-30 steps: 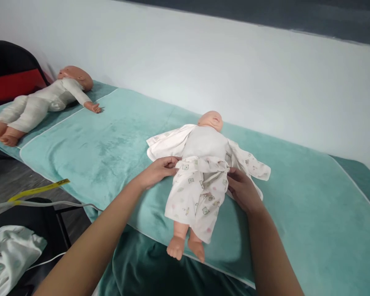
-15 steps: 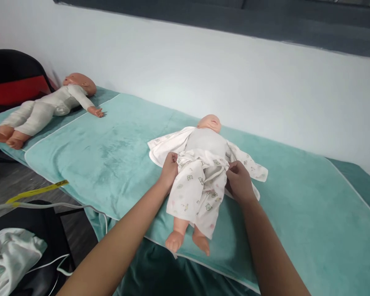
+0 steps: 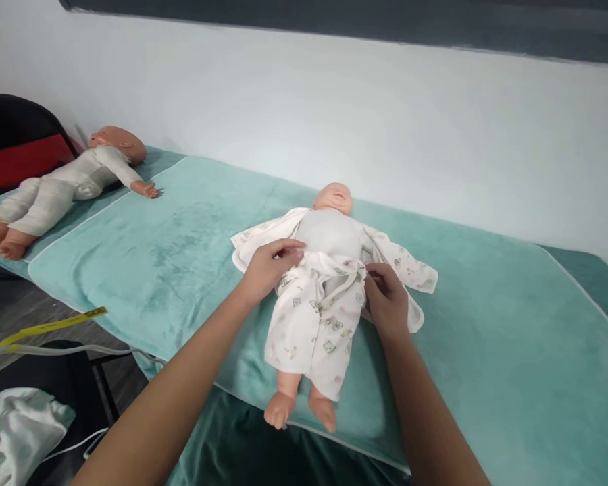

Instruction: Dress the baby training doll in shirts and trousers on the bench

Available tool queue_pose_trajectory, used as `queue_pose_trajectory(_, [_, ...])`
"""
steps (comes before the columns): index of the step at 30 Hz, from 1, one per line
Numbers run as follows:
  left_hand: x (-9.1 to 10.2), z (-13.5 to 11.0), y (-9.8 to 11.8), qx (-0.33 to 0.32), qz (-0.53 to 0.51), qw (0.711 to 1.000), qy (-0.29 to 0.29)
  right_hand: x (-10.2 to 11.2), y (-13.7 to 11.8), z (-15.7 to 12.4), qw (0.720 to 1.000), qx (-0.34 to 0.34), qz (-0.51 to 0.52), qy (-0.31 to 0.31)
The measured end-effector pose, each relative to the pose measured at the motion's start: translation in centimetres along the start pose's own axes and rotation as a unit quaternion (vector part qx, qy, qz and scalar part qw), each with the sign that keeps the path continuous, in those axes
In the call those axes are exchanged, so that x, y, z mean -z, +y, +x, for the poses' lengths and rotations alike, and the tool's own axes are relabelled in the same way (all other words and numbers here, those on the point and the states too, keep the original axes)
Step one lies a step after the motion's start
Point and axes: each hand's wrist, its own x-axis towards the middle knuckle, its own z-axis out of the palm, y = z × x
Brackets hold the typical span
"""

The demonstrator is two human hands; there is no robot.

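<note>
A baby doll lies on its back, its head toward the wall and its bare feet toward me. White printed baby trousers cover its legs, with the waist bunched up at the belly. A matching printed jacket is on its arms and spread open at the front. My left hand pinches the trousers' waist at the left side, thumb and fingers close together. At the opposite side, my right hand has closed fingers on the waist edge; its fingertips are partly hidden by cloth.
The doll rests on a turquoise plush cover over a table against the wall. A second doll in white lies at the far left. Beside the table are a black chair with crumpled cloth, a pale cable and yellow tape.
My left hand has shifted from the trousers' side up and inward to the front of the waist. The right hand stays at its side. The view has moved slightly.
</note>
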Motion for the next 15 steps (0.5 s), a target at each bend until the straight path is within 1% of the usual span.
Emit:
queue_pose_trajectory(2, [0.1,-0.3,0.8,-0.050,0.076,0.991,-0.096,0.0,-0.2,0.0,0.998,0.051,-0.032,-0.001])
queue_pose_trajectory(3, [0.1,-0.4,1.2,-0.074,0.115,0.982,-0.131,-0.1,-0.3,0.1,0.996,0.077,-0.049,0.000])
queue_pose_trajectory(5, [0.2,-0.5,1.9,-0.109,0.180,0.964,-0.161,-0.1,-0.6,0.4,0.990,0.114,-0.077,0.001])
queue_pose_trajectory(7, [0.2,-0.4,2.6,-0.123,0.210,0.954,-0.177,0.0,-1.0,1.2,0.989,0.123,-0.079,-0.008])
queue_pose_trajectory(9, [0.1,-0.1,3.2,-0.129,0.201,0.951,-0.196,0.3,-1.5,2.2,0.994,0.085,-0.050,-0.039])
queue_pose_trajectory(11, [0.0,0.3,3.7,-0.112,0.170,0.957,-0.207,0.6,-1.9,3.3,0.997,0.006,0.003,-0.079])
queue_pose_trajectory(13, [-0.1,0.6,4.1,-0.061,0.127,0.969,-0.205,0.9,-2.0,4.3,0.988,-0.081,0.064,-0.119])
queue_pose_trajectory(15, [-0.3,0.9,4.4,0.004,0.085,0.977,-0.197,0.9,-1.7,4.9,0.973,-0.135,0.128,-0.139])
